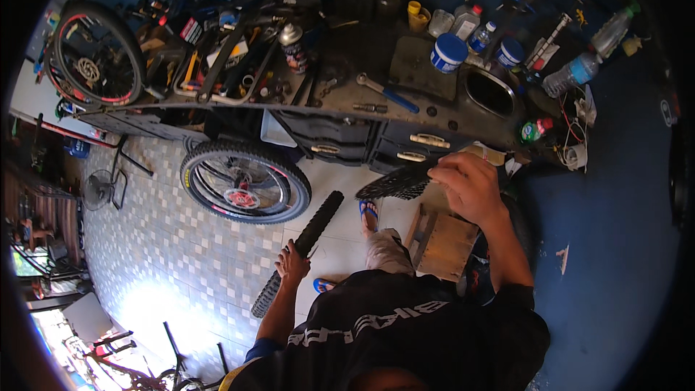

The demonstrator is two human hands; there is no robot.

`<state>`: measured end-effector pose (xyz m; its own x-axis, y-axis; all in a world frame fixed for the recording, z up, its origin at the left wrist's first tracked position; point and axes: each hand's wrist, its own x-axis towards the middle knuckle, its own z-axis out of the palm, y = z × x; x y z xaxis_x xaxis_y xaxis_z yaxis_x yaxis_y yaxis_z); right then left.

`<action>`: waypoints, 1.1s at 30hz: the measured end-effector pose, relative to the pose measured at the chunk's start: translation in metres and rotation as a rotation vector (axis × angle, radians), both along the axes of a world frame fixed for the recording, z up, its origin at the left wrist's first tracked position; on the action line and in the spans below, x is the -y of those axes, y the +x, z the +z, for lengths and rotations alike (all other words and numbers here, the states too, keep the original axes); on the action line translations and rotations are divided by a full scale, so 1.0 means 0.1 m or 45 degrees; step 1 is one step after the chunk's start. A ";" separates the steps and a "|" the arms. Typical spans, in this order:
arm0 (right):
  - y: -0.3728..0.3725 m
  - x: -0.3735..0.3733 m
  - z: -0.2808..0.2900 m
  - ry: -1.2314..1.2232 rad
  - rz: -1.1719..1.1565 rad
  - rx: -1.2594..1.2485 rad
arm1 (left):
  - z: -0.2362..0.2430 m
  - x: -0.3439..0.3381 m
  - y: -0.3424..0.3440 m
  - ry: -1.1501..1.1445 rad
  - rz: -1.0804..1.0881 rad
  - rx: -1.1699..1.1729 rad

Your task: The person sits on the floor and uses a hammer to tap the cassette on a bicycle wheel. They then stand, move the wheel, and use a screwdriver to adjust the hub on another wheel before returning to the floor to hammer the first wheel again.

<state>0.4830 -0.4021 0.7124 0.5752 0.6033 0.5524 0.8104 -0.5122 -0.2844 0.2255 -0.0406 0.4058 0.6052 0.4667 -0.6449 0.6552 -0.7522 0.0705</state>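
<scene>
Over tiled floor (148, 203), a knobby tire (322, 219) is held by the left grip (292, 264); rightward, a dark sprocket cassette (396, 184) seems pinched by the right grip (467, 185), the table (351, 49) beyond. Handling seems in hand; steady support is called for.

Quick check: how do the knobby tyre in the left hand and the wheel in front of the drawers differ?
The knobby tyre shows edge-on as a slanting strip; the wheel shows its side, red at the centre. The left hand holds the knobby tyre; no hand touches the wheel. Both have black, knobby tread.
</scene>
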 end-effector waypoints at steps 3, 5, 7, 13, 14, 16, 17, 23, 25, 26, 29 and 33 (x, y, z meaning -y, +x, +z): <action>0.49 0.07 -0.01 -0.062 -0.072 -0.096 | 0.03 -0.11 0.19 0.062 0.081 -0.010; 0.81 0.06 0.05 -0.053 -0.108 -0.114 | 0.00 -0.17 0.28 0.064 0.108 -0.011; 1.19 0.06 0.14 -0.057 -0.147 -0.078 | -0.02 -0.19 0.32 0.036 0.125 -0.012; 2.59 -0.45 0.22 0.275 -0.441 -0.123 | -0.07 -0.11 0.21 0.065 0.180 0.039; 2.83 -0.53 0.20 0.289 -0.464 -0.112 | -0.08 -0.10 0.24 0.080 0.172 0.041; 3.23 -0.83 0.16 0.283 -0.504 -0.149 | -0.10 -0.10 0.20 0.062 0.170 0.069; 3.38 -1.01 0.12 0.241 -0.517 -0.121 | -0.11 -0.09 0.17 0.053 0.174 0.076; 3.95 -1.80 -0.17 0.018 -0.558 -0.151 | -0.15 0.10 0.04 0.074 0.239 0.073; 4.09 -1.89 -0.35 0.011 -0.516 -0.125 | -0.26 0.18 -0.07 0.164 0.237 0.227; 4.06 -2.01 -0.34 -0.137 -0.539 -0.160 | -0.23 0.23 -0.11 0.184 0.210 0.183; 4.14 -2.12 -0.42 -0.239 -0.575 -0.207 | -0.25 0.31 -0.16 0.213 0.242 0.270; 4.27 -2.20 -0.40 -0.509 -0.585 0.215 | -0.21 0.36 -0.17 0.279 0.248 0.288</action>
